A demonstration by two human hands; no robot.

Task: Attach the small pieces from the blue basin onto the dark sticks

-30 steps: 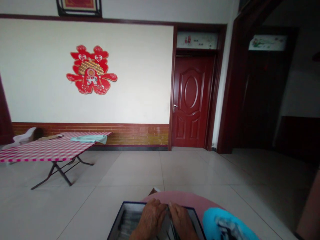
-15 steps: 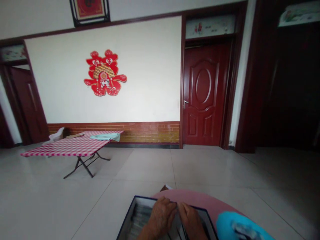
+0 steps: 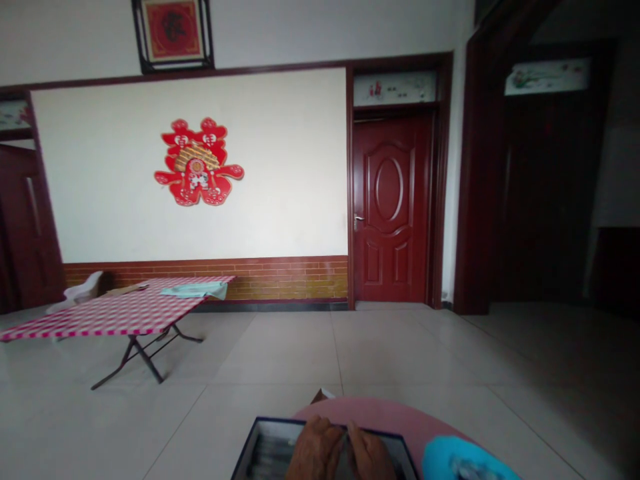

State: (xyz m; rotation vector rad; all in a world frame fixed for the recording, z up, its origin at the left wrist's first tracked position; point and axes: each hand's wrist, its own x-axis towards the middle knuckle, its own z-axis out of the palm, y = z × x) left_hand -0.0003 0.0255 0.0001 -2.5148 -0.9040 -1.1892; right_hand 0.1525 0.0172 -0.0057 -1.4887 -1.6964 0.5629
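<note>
At the bottom of the head view, a shallow box (image 3: 249, 441) with a dark blue rim and pale inner walls is cut off by the frame edge. Blurred grey-green strips (image 3: 273, 460) lie in its left part. My left hand (image 3: 314, 450) is over the middle of the box, its fingers curled and closed near the far rim. Close beside it, my right hand (image 3: 369, 455) is closed too, fingertips almost meeting the left ones. Whatever the fingers pinch is too small and hidden to make out.
The box rests on a round pink surface (image 3: 380, 415). To its right sits a bright blue bag-like thing (image 3: 450, 453) with dark bits on it. Across the tiled floor stands a folding table (image 3: 125, 313) with a red-checked cover, a white chair (image 3: 85, 290) behind it. A red door (image 3: 390, 213) is shut.
The view has tipped up and turned slightly right, so the box and hands sit lower in the frame. Both hands stay close together over the box.
</note>
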